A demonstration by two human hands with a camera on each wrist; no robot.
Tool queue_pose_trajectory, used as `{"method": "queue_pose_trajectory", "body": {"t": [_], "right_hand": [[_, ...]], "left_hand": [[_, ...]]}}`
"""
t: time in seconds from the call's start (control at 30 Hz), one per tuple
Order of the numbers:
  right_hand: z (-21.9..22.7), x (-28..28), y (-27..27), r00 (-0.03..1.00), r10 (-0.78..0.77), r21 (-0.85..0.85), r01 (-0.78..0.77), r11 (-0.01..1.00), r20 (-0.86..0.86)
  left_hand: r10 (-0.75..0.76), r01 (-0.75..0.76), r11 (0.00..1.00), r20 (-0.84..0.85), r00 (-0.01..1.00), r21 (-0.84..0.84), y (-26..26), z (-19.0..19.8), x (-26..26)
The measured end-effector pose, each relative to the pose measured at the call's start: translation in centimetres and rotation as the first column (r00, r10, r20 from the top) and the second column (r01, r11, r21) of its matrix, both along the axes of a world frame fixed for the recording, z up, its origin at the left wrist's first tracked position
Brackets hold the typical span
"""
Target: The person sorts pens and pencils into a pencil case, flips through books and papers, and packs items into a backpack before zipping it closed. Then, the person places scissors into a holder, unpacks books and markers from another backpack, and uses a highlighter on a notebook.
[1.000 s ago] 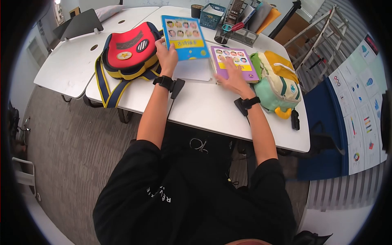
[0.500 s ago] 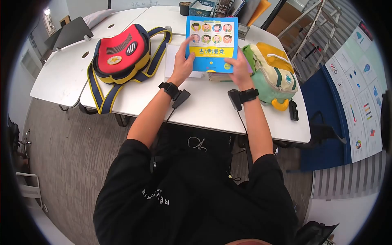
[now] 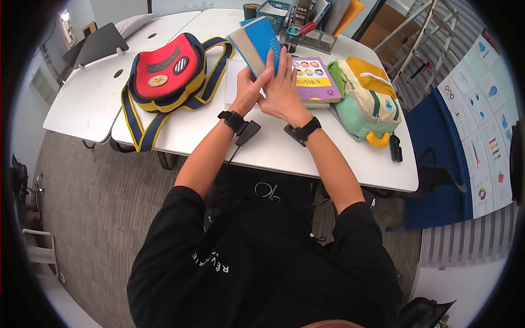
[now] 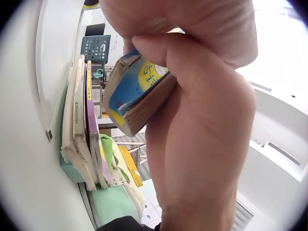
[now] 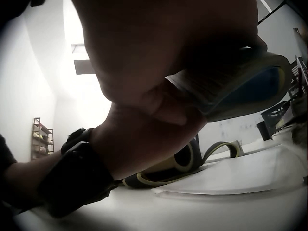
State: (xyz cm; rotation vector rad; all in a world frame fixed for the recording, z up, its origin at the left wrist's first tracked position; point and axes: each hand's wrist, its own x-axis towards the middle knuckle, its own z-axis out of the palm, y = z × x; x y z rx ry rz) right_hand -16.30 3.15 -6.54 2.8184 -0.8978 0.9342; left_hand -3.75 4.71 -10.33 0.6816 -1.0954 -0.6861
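A thick blue book (image 3: 266, 37) is held up over the table, tilted, with its pale page edges facing left. My left hand (image 3: 249, 92) grips its lower end. My right hand (image 3: 284, 90) lies against the right side of the cover, its fingers straight and pressed over it. The two hands meet at the heels. In the left wrist view the book (image 4: 126, 94) looks bent, with yellow lettering on its blue cover. Beside the right hand, a purple book (image 3: 317, 82) tops a stack on the table.
A red backpack (image 3: 169, 60) with navy straps lies at the left. To the right sits a green and cream backpack (image 3: 363, 101), near a small black object (image 3: 395, 148). White paper (image 3: 232, 82) is under the hands. A blue basket (image 3: 273, 13) and a desk organiser (image 3: 317, 41) stand behind.
The blue book went from the left hand alone, to both hands with its cover facing me, to a tilted pose with page edges showing. The right hand left the purple book and moved left.
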Motion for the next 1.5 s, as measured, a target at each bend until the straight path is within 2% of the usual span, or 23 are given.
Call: {"method": "queue_pose_trajectory", "body": {"t": [0.07, 0.13, 0.2, 0.33, 0.53, 0.67, 0.73, 0.8, 0.87, 0.9, 0.97, 1.0, 1.07, 1.1, 1.13, 1.2, 1.23, 1.27, 1.33, 1.37, 1.4, 1.47, 1.5], "right_hand": [[-0.6, -0.1, -1.0, 0.998, 0.048, 0.07, -0.05, 0.996, 0.032], [-1.0, -0.8, -2.1, 0.994, 0.106, 0.107, -0.108, 0.988, 0.027], [-0.4, -1.8, -2.0, 0.987, 0.158, 0.303, -0.162, 0.939, 0.038], [0.9, -3.0, -1.7, 0.985, 0.17, 0.402, -0.171, 0.899, 0.037], [0.3, -2.7, -1.2, 0.992, 0.116, 0.355, -0.128, 0.926, 0.055], [-0.3, -2.2, -0.8, 0.989, 0.112, 0.33, -0.139, 0.934, 0.101], [0.0, -1.8, -0.3, 0.982, 0.09, 0.335, -0.143, 0.931, 0.167], [-0.1, -1.7, -0.7, 0.978, 0.058, 0.329, -0.123, 0.936, 0.2], [0.1, -2.4, -2.4, 0.906, 0.146, 0.248, -0.26, 0.933, 0.398], [0.8, -3.0, -2.8, 0.907, 0.149, 0.256, -0.265, 0.93, 0.394], [2.0, -4.5, -3.7, 0.824, 0.085, 0.449, -0.388, 0.805, 0.56], [2.1, -4.9, -4.0, 0.826, 0.08, 0.454, -0.385, 0.803, 0.558], [2.1, -6.0, -4.7, 0.812, -0.043, 0.594, -0.389, 0.705, 0.582], [0.7, -6.9, -7.3, 0.861, 0.053, 0.365, -0.269, 0.891, 0.505], [0.1, -8.0, -8.3, 0.861, 0.052, 0.365, -0.268, 0.892, 0.506], [-0.6, -9.2, -9.5, 0.756, 0.14, 0.378, -0.468, 0.799, 0.639], [-1.4, -9.2, -9.9, 0.618, -0.003, 0.466, -0.589, 0.661, 0.786], [-1.4, -9.0, -9.8, 0.611, -0.009, 0.466, -0.594, 0.656, 0.792], [-1.4, -9.2, -8.5, 0.396, -0.136, 0.409, -0.773, 0.484, 0.908], [-1.6, -9.9, -8.6, 0.588, -0.023, 0.456, -0.601, 0.656, 0.808], [-1.9, -9.9, -8.3, 0.664, -0.049, 0.498, -0.508, 0.703, 0.746], [-2.4, -9.3, -7.9, 0.655, 0.118, 0.24, -0.43, 0.87, 0.746], [-2.5, -9.1, -8.0, 0.682, 0.105, 0.247, -0.398, 0.883, 0.724]], "left_hand": [[0.009, -0.009, 1.0, -0.067, 0.998, 0.001, -0.4, -0.2, 0.5], [0.073, -0.075, 0.996, -0.051, 0.996, -0.047, -0.7, -0.3, 0.6], [0.107, -0.109, 0.994, 0.081, 0.991, 0.028, -0.3, -0.2, 0.9], [0.102, -0.107, 0.994, 0.104, 0.989, 0.037, -0.2, 0.2, 0.3], [0.052, -0.051, 0.998, 0.059, 0.997, -0.03, 0.1, 0.6, -0.3], [-0.001, 0.0, 0.999, 0.02, 1.0, 0.054, -0.1, -0.1, 0.1], [-0.018, 0.02, 0.999, -0.041, 0.999, 0.048, -0.5, -0.3, 0.4], [-0.025, 0.027, 0.996, -0.025, 0.999, 0.079, -1.1, -1.0, 0.9], [-0.061, 0.067, 0.994, -0.074, 0.995, 0.088, -1.5, -1.5, 1.5], [-0.054, 0.062, 0.994, -0.08, 0.995, 0.094, -1.6, -1.5, 1.5], [-0.101, 0.101, 0.995, -0.127, 0.987, -0.001, -1.6, -1.4, 1.3], [-0.102, 0.104, 0.995, -0.13, 0.986, 0.005, -1.5, -1.3, 1.3], [-0.13, 0.132, 0.991, -0.071, 0.989, 0.012, -1.3, -1.0, 1.2], [-0.135, 0.136, 0.991, -0.071, 0.988, 0.014, -1.4, -1.1, 1.2], [-0.133, 0.136, 0.99, -0.072, 0.989, 0.038, -1.4, -1.2, 1.3], [-0.124, 0.128, 0.99, -0.063, 0.99, 0.063, -1.7, -1.3, 1.6], [-0.131, 0.135, 0.989, -0.066, 0.989, 0.061, -1.8, -1.3, 1.7], [-0.139, 0.144, 0.988, -0.069, 0.988, 0.064, -1.8, -1.5, 1.8], [-0.129, 0.133, 0.985, -0.04, 0.991, 0.109, -1.9, -1.9, 2.3], [-0.126, 0.127, 0.982, -0.019, 0.992, 0.139, -2.1, -2.2, 2.3], [-0.123, 0.121, 0.978, 0.002, 0.992, 0.172, -2.2, -2.3, 2.4], [-0.157, 0.155, 0.974, 0.003, 0.988, 0.167, -2.1, -2.5, 2.5], [-0.163, 0.161, 0.971, -0.005, 0.987, 0.175, -2.0, -2.3, 2.4]]}}
